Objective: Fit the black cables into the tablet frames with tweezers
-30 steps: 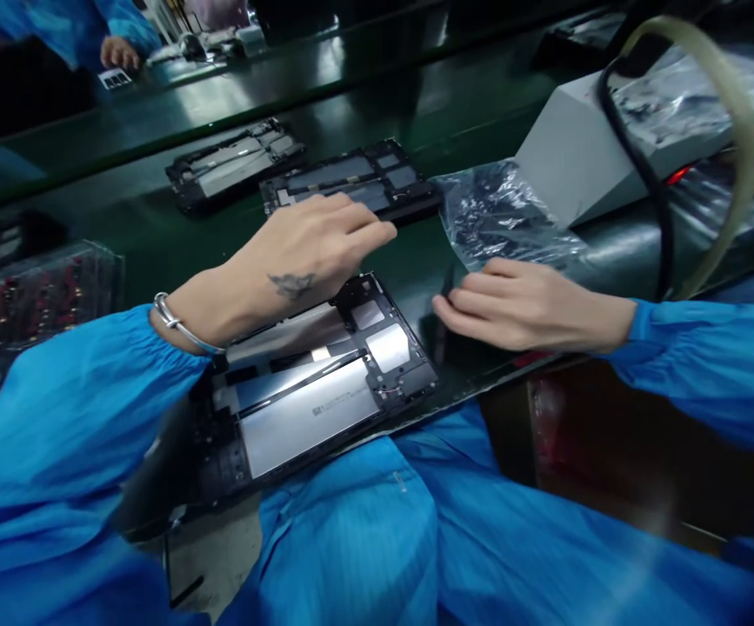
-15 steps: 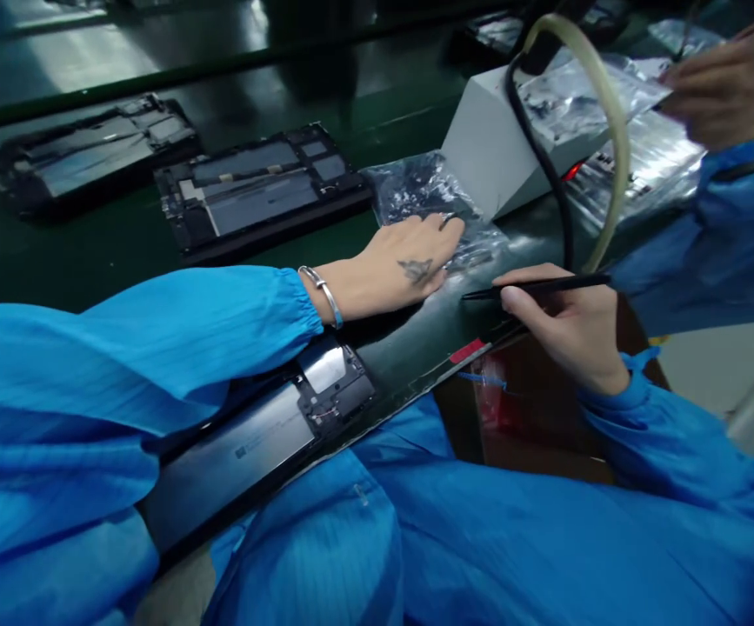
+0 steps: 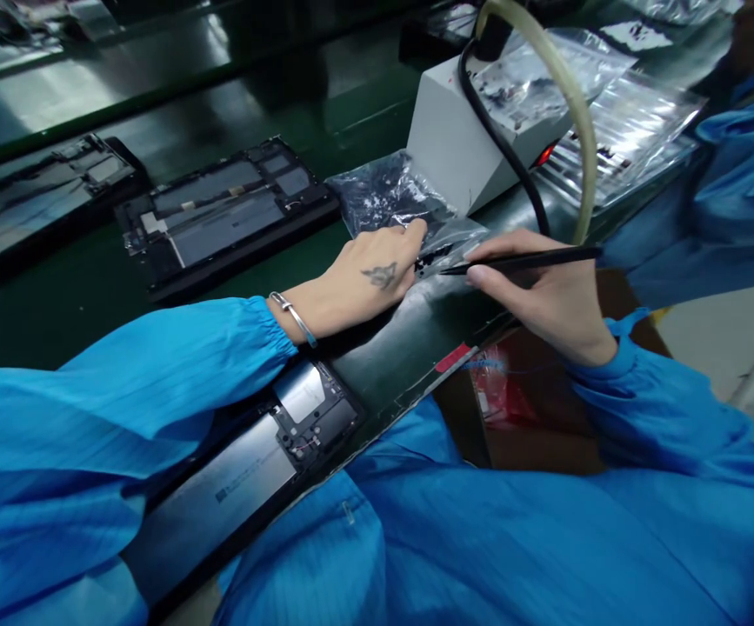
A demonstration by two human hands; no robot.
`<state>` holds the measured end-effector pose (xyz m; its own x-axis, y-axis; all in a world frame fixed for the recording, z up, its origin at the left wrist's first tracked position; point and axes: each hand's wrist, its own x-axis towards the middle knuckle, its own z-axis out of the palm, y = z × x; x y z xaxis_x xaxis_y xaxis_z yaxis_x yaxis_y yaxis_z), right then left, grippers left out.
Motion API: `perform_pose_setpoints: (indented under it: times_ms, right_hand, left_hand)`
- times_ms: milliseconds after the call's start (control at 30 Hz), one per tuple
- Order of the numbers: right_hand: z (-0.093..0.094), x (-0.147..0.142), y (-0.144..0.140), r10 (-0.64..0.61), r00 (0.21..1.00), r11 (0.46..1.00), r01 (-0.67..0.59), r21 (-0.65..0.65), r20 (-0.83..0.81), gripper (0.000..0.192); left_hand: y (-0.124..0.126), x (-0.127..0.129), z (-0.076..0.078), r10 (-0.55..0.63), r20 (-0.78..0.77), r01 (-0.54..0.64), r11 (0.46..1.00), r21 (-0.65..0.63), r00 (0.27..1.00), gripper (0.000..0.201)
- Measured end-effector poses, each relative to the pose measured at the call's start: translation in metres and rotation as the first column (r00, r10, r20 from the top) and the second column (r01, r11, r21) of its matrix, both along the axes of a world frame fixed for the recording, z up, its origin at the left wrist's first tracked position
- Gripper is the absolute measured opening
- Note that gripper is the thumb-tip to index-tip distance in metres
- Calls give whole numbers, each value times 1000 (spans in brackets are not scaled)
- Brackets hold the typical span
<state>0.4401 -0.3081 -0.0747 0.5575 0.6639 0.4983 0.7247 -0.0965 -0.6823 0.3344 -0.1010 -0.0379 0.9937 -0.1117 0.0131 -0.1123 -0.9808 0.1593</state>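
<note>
My left hand [image 3: 377, 269] has its fingers curled on the near part of a clear plastic bag [image 3: 383, 196] that holds small dark pieces; the fingertips are partly hidden. In my right hand [image 3: 539, 291] is a pair of slim black tweezers [image 3: 533, 261], pinched between thumb and fingers. Their pointed tip reaches the bag's near edge, beside some small black pieces [image 3: 438, 258]. Under my left forearm lies an opened tablet [image 3: 239, 487], its silver battery and black inner parts showing; my sleeve covers part of it.
Two more opened tablets [image 3: 220, 217] lie on the green bench behind my left arm. A white box [image 3: 455, 139] with a red light, a hose and a cable stands beyond the bag. Plastic bags [image 3: 624, 139] lie right of it. A co-worker's blue sleeve [image 3: 748, 165] is at far right.
The view has shifted, so the bench things sit further left. My right hand has brought the tweezers' tip closer to my left hand and the bag. The co-worker's hand has left its former place.
</note>
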Motion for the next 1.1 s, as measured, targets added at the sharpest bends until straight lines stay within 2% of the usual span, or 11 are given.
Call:
perform_pose_setpoints:
  times_ms: [133, 333, 900, 1033, 1100]
  right_hand:
    - [-8, 7, 6, -15, 995, 997, 21, 69, -94, 11]
    - [-18, 17, 19, 38, 966, 994, -11, 107, -257, 20]
    - [-18, 18, 21, 48, 963, 998, -38, 40, -267, 17]
    - [-22, 18, 17, 68, 967, 989, -34, 143, -244, 11]
    - [-21, 14, 6, 50, 970, 972, 8, 236, -239, 8]
  left_hand:
    - [0, 0, 0, -17, 3, 17, 1000, -14, 1000, 25]
    - [4, 2, -6, -18, 31, 19, 999, -42, 999, 25]
    - [4, 3, -6, -16, 12, 17, 998, -56, 1000, 29]
    - [4, 3, -2, -16, -33, 15, 1000, -13, 999, 24]
    - [5, 3, 5, -65, -68, 67, 997, 25, 996, 20]
